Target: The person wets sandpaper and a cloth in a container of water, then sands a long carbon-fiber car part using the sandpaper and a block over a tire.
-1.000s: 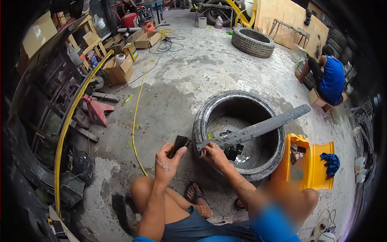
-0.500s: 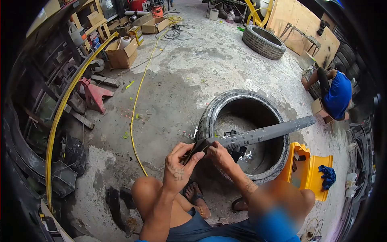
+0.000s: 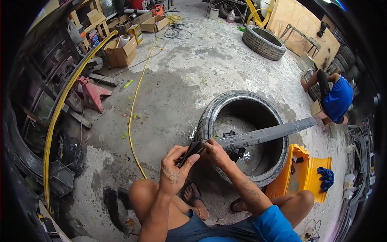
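A long dark grey trim strip (image 3: 266,134) with worn, scuffed patches lies across a tyre (image 3: 207,117) on the floor. Its near end rises toward me, between my hands. My left hand (image 3: 174,165) is closed around a black angular end piece (image 3: 195,148), thumb on the near side. Against the right side of that end, my right hand (image 3: 217,153) has its fingers bent in a pinch. Whether a small tool sits in those right fingers is hidden. Inside the tyre, below the strip, are some black pieces (image 3: 238,154).
To the right stands a yellow plastic stool (image 3: 318,181) with a dark blue cloth (image 3: 326,178). A co-worker in a blue shirt (image 3: 339,99) sits farther right. A yellow hose (image 3: 131,125) runs along the floor, left of it a red jack stand (image 3: 92,94). Another tyre (image 3: 264,43) lies behind.
Both hands have shifted slightly left with the near end of the strip. The right forearm and blue sleeve now show plainly. The strip still rests across the tyre.
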The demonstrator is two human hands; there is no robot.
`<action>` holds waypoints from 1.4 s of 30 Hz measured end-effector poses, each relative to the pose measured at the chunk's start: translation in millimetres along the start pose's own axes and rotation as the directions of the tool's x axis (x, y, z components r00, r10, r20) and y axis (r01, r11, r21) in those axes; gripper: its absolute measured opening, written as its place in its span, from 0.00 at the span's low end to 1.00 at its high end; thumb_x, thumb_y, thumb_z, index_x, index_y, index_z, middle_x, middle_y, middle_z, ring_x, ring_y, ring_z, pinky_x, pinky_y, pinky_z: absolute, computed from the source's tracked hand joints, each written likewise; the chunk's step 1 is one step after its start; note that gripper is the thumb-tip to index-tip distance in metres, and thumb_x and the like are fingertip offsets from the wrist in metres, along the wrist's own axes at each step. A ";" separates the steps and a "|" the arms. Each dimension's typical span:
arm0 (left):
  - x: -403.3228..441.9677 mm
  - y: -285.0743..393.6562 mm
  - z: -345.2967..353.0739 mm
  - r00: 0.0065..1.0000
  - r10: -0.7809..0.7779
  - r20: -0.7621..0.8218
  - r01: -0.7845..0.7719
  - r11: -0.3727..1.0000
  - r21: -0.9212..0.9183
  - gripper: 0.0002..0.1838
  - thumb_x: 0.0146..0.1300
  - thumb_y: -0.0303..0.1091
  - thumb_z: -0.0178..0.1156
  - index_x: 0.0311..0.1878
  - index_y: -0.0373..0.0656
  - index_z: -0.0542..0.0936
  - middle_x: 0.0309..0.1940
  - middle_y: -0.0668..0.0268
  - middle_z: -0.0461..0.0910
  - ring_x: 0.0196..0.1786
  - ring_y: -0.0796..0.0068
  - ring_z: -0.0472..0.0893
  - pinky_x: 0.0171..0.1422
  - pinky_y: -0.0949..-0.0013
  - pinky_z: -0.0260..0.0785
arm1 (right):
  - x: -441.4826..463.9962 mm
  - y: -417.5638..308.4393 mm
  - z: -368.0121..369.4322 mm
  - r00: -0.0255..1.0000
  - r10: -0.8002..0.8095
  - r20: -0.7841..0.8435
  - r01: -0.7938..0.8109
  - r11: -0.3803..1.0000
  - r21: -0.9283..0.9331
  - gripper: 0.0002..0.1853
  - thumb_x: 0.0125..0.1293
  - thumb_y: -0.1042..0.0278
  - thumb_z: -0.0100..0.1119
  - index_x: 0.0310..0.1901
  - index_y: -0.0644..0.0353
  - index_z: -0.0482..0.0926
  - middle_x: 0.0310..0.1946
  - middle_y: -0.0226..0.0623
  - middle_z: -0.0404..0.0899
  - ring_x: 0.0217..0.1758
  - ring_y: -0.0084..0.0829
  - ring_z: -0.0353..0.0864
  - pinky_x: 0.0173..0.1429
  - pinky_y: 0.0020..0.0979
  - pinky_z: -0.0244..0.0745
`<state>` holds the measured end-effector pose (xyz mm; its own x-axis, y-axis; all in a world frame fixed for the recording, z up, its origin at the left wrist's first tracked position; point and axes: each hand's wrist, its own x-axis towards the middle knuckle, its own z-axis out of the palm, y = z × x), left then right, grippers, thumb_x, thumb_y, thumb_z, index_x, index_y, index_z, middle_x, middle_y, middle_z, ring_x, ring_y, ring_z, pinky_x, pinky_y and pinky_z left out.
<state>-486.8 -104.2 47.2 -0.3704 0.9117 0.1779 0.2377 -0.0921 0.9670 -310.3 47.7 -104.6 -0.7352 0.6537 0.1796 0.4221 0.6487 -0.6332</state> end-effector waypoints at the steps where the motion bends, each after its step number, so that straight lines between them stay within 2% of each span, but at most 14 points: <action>1: -0.5 -0.1 -0.4 1.000 -0.009 -0.014 0.009 1.000 0.000 0.16 0.70 0.35 0.71 0.51 0.31 0.85 0.39 0.61 0.82 0.39 0.72 0.82 0.45 0.71 0.74 | 0.2 3.8 3.2 0.999 -0.003 0.038 0.003 1.000 0.003 0.17 0.58 0.65 0.76 0.47 0.60 0.81 0.46 0.49 0.76 0.51 0.55 0.81 0.55 0.48 0.79; 2: -1.0 -0.2 -1.6 0.999 -0.019 -0.031 0.019 1.000 0.001 0.15 0.70 0.35 0.71 0.50 0.31 0.85 0.39 0.61 0.82 0.39 0.73 0.82 0.45 0.71 0.74 | -2.2 6.8 6.1 0.999 -0.029 0.020 0.028 0.999 0.020 0.16 0.58 0.66 0.75 0.44 0.60 0.80 0.44 0.48 0.75 0.50 0.54 0.81 0.55 0.48 0.79; 6: -1.1 2.6 -7.6 1.000 -0.021 -0.011 0.022 0.999 0.046 0.15 0.70 0.35 0.71 0.50 0.32 0.85 0.39 0.62 0.81 0.40 0.74 0.82 0.46 0.72 0.73 | -37.0 10.0 -16.1 0.997 0.017 0.072 -0.014 0.999 -0.039 0.16 0.57 0.68 0.76 0.45 0.59 0.82 0.44 0.48 0.76 0.49 0.53 0.81 0.54 0.48 0.79; 8: -2.5 1.4 -7.8 0.998 -0.055 -0.021 0.055 0.998 -0.022 0.15 0.70 0.35 0.71 0.49 0.31 0.85 0.39 0.63 0.81 0.40 0.76 0.81 0.46 0.72 0.72 | -54.7 17.3 -32.4 0.978 0.179 -0.108 -0.163 0.976 0.142 0.18 0.54 0.70 0.80 0.46 0.60 0.85 0.44 0.45 0.78 0.42 0.46 0.83 0.49 0.43 0.81; 9: -3.0 2.4 -7.8 0.999 -0.049 -0.011 0.048 0.998 -0.030 0.15 0.70 0.35 0.71 0.49 0.31 0.85 0.39 0.63 0.81 0.40 0.76 0.81 0.46 0.72 0.72 | -60.4 25.6 -41.1 0.954 0.244 -0.174 -0.221 0.965 0.144 0.20 0.52 0.72 0.83 0.46 0.62 0.86 0.40 0.41 0.79 0.34 0.35 0.84 0.42 0.36 0.81; 11: -3.8 6.6 -7.8 0.994 -0.106 -0.007 0.106 0.994 -0.030 0.14 0.70 0.35 0.71 0.48 0.31 0.85 0.40 0.64 0.80 0.40 0.77 0.80 0.46 0.72 0.72 | -73.3 49.8 -59.5 0.911 0.259 -0.322 -0.235 0.966 0.112 0.19 0.52 0.71 0.84 0.44 0.64 0.85 0.36 0.37 0.79 0.31 0.28 0.83 0.38 0.31 0.80; 13: -4.6 5.5 -5.6 0.996 -0.083 0.028 0.084 0.996 -0.036 0.13 0.70 0.34 0.71 0.47 0.32 0.85 0.39 0.65 0.79 0.40 0.78 0.79 0.46 0.73 0.71 | -84.5 72.0 -84.0 0.859 0.332 -0.390 -0.278 0.942 0.190 0.20 0.53 0.70 0.85 0.44 0.65 0.85 0.35 0.37 0.81 0.33 0.26 0.85 0.39 0.29 0.82; 17: -7.7 -4.0 -0.6 0.996 -0.089 -0.022 0.087 0.994 -0.070 0.13 0.70 0.34 0.71 0.47 0.32 0.83 0.38 0.68 0.76 0.40 0.79 0.77 0.46 0.74 0.70 | -125.6 100.7 -142.8 0.778 0.364 -0.512 -0.383 0.921 0.074 0.21 0.54 0.68 0.85 0.45 0.66 0.86 0.36 0.39 0.82 0.34 0.28 0.87 0.41 0.28 0.83; 23: -10.2 -0.3 4.1 0.992 -0.116 -0.041 0.114 0.993 -0.042 0.15 0.72 0.36 0.70 0.46 0.31 0.82 0.38 0.69 0.75 0.39 0.80 0.74 0.44 0.75 0.66 | -248.3 146.0 -196.2 0.381 0.642 -0.666 -0.741 0.643 0.196 0.26 0.51 0.56 0.86 0.43 0.68 0.87 0.32 0.41 0.88 0.34 0.30 0.87 0.42 0.32 0.82; 24: -11.5 1.2 6.4 0.992 -0.120 -0.048 0.119 0.993 -0.009 0.16 0.72 0.37 0.69 0.47 0.31 0.82 0.38 0.69 0.75 0.39 0.80 0.73 0.44 0.75 0.66 | -265.6 154.9 -196.9 0.357 0.633 -0.687 -0.753 0.630 0.189 0.26 0.51 0.56 0.86 0.43 0.68 0.87 0.30 0.41 0.88 0.34 0.30 0.87 0.43 0.33 0.82; 31: -13.6 14.2 32.2 0.999 -0.046 0.019 0.046 0.999 0.029 0.16 0.73 0.38 0.69 0.46 0.31 0.82 0.36 0.69 0.75 0.37 0.80 0.73 0.44 0.74 0.66 | -322.0 171.6 -175.6 0.315 0.722 -0.616 -0.729 0.599 0.330 0.24 0.52 0.63 0.85 0.47 0.69 0.87 0.34 0.41 0.89 0.36 0.29 0.88 0.45 0.31 0.83; 35: -15.1 8.1 41.9 0.999 -0.039 0.014 0.038 0.996 0.075 0.16 0.72 0.38 0.69 0.46 0.30 0.82 0.36 0.68 0.74 0.37 0.79 0.73 0.43 0.74 0.66 | -329.4 166.1 -175.9 0.363 0.714 -0.598 -0.706 0.630 0.324 0.25 0.52 0.65 0.84 0.50 0.68 0.87 0.37 0.39 0.89 0.40 0.29 0.88 0.50 0.31 0.83; 38: -15.6 13.3 45.7 0.999 -0.023 0.039 0.019 0.994 0.104 0.16 0.72 0.37 0.69 0.45 0.30 0.82 0.35 0.67 0.74 0.37 0.78 0.73 0.43 0.73 0.66 | -340.9 180.6 -170.0 0.374 0.736 -0.564 -0.642 0.644 0.415 0.24 0.54 0.68 0.82 0.52 0.67 0.86 0.38 0.38 0.89 0.42 0.28 0.88 0.51 0.31 0.83; 42: -18.2 12.3 49.4 0.999 0.010 0.040 -0.014 0.993 0.119 0.15 0.72 0.36 0.69 0.45 0.29 0.81 0.35 0.66 0.73 0.36 0.78 0.73 0.42 0.72 0.66 | -349.1 198.3 -166.9 0.384 0.718 -0.581 -0.654 0.655 0.378 0.23 0.56 0.72 0.80 0.54 0.66 0.86 0.38 0.37 0.89 0.41 0.26 0.87 0.50 0.30 0.83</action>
<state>-432.8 -102.1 46.8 -0.3319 0.9260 0.1798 0.3485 -0.0567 0.9356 118.6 13.2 -167.2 0.3291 0.9429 0.0512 0.5565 -0.1499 -0.8172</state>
